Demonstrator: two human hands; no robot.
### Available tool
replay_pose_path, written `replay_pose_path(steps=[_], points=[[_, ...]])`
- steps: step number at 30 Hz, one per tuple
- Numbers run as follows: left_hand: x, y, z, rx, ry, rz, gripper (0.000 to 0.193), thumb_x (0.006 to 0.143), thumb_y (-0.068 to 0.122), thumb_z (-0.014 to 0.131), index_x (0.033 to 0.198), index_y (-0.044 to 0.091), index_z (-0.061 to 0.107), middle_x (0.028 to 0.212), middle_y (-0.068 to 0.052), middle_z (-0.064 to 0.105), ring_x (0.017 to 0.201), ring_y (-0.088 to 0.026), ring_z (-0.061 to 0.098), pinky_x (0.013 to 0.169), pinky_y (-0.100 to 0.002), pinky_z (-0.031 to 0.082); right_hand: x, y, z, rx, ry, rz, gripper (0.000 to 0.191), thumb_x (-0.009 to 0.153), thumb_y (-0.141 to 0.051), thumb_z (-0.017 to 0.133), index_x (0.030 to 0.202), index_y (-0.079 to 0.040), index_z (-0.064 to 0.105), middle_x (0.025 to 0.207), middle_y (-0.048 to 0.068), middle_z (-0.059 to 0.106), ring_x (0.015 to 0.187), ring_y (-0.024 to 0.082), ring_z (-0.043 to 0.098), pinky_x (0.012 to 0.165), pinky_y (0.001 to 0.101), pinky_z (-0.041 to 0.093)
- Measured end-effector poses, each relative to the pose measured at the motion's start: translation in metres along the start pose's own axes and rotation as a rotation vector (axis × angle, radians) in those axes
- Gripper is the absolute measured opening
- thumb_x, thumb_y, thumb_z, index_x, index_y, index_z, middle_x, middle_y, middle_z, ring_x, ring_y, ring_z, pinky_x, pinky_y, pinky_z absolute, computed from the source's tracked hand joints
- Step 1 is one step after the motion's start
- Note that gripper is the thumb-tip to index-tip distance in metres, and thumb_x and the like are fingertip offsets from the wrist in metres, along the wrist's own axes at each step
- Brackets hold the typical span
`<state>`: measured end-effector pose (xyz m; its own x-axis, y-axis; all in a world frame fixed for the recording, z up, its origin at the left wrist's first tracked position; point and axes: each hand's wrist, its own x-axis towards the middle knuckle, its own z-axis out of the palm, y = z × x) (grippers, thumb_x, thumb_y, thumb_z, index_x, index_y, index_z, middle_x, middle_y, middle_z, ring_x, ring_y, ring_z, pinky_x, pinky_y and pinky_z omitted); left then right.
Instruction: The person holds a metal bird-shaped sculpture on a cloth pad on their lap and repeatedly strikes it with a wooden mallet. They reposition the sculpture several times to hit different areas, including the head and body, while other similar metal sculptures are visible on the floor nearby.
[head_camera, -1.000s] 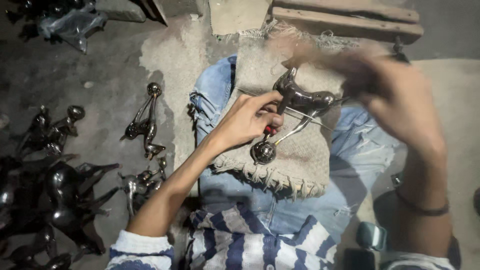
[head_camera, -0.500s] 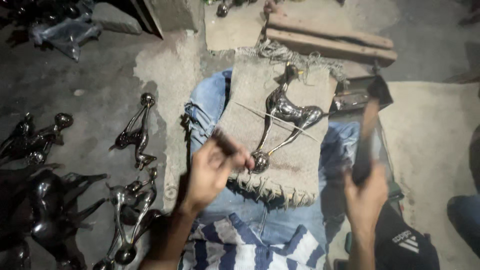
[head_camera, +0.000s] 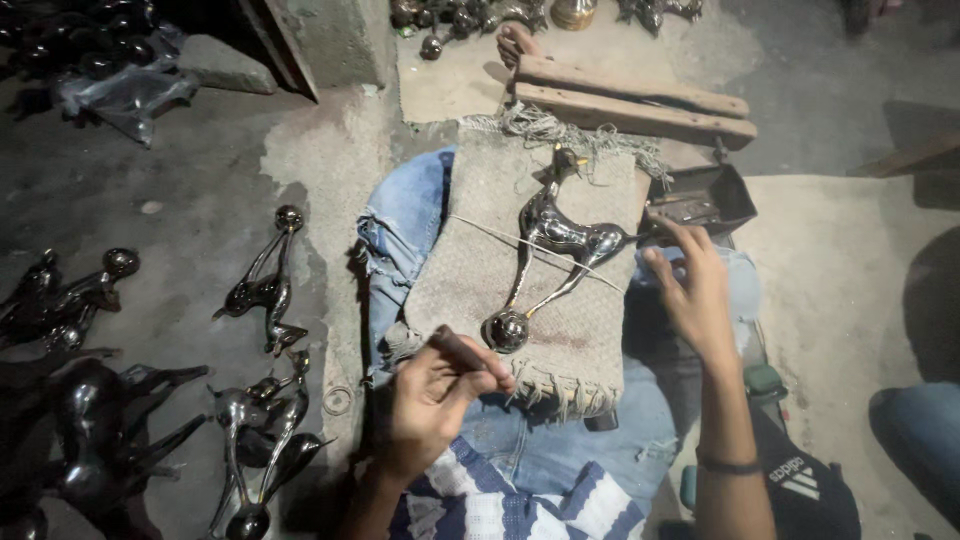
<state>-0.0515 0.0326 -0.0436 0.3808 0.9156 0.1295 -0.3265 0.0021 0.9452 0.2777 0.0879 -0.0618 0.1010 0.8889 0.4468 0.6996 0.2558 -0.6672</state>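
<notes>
A shiny metal animal figurine (head_camera: 555, 255) with a ball at one end lies on a coarse burlap cloth (head_camera: 470, 270) spread over my jeans-clad lap. A thin metal rod (head_camera: 500, 238) lies across the figurine. My left hand (head_camera: 435, 400) sits near the cloth's front edge, closed around a short dark stick-like tool (head_camera: 458, 349), close to the figurine's ball. My right hand (head_camera: 690, 285) is at the cloth's right edge, fingers spread, fingertips beside the figurine's rear end and holding nothing.
Several similar metal figurines (head_camera: 265, 285) lie on the dark floor to the left. Wooden planks (head_camera: 640, 100) lie beyond the cloth, a small dark metal box (head_camera: 705, 200) to their right. A dark bag (head_camera: 800, 490) and another person's knee (head_camera: 915, 430) are at lower right.
My left hand let go of the figurine and pulled back to the cloth's front edge with the tool. My right hand came down to the figurine's rear; the flat object it held is gone.
</notes>
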Motion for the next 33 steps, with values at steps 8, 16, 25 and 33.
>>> replay_pose_path(steps=[8, 16, 25, 33], points=[[0.004, 0.024, 0.016, 0.696, 0.182, -0.195, 0.038, 0.089, 0.0, 0.068, 0.126, 0.008, 0.067, 0.116, -0.012, 0.076, 0.099, -0.026, 0.075, 0.077, -0.037, 0.059, 0.03, -0.004, -0.008, 0.075, -0.066, 0.098, 0.012, 0.093, -0.005, 0.073, 0.101, 0.002, 0.069, 0.094, 0.01, 0.076, 0.091, 0.017, 0.075, 0.082, 0.0297, 0.057], [0.002, 0.028, 0.005, 0.943, 0.164, 0.1, 0.052, 0.083, -0.009, 0.066, 0.134, -0.004, 0.06, 0.135, -0.018, 0.066, 0.104, -0.037, 0.073, 0.079, -0.04, 0.06, 0.04, -0.073, -0.037, 0.143, -0.102, 0.01, 0.01, 0.101, -0.003, 0.065, 0.11, 0.003, 0.066, 0.114, 0.012, 0.076, 0.106, 0.017, 0.072, 0.094, 0.0331, 0.057], [0.007, 0.029, -0.004, 0.832, 0.082, 0.064, 0.04, 0.082, -0.018, 0.058, 0.121, -0.009, 0.059, 0.15, -0.022, 0.059, 0.097, -0.03, 0.08, 0.073, -0.03, 0.065, 0.06, -0.115, -0.031, 0.053, -0.156, 0.069, 0.017, 0.108, -0.014, 0.059, 0.108, 0.003, 0.062, 0.097, 0.014, 0.075, 0.088, 0.019, 0.072, 0.078, 0.0348, 0.056], [0.008, 0.036, -0.011, 0.769, 0.01, -0.127, 0.067, 0.081, -0.021, 0.054, 0.144, 0.002, 0.051, 0.137, -0.02, 0.064, 0.105, -0.026, 0.077, 0.079, -0.029, 0.063, 0.124, -0.07, -0.004, -0.19, -0.39, 0.075, 0.032, 0.102, -0.027, 0.064, 0.11, 0.004, 0.067, 0.091, 0.017, 0.073, 0.072, 0.024, 0.073, 0.062, 0.0404, 0.057]])
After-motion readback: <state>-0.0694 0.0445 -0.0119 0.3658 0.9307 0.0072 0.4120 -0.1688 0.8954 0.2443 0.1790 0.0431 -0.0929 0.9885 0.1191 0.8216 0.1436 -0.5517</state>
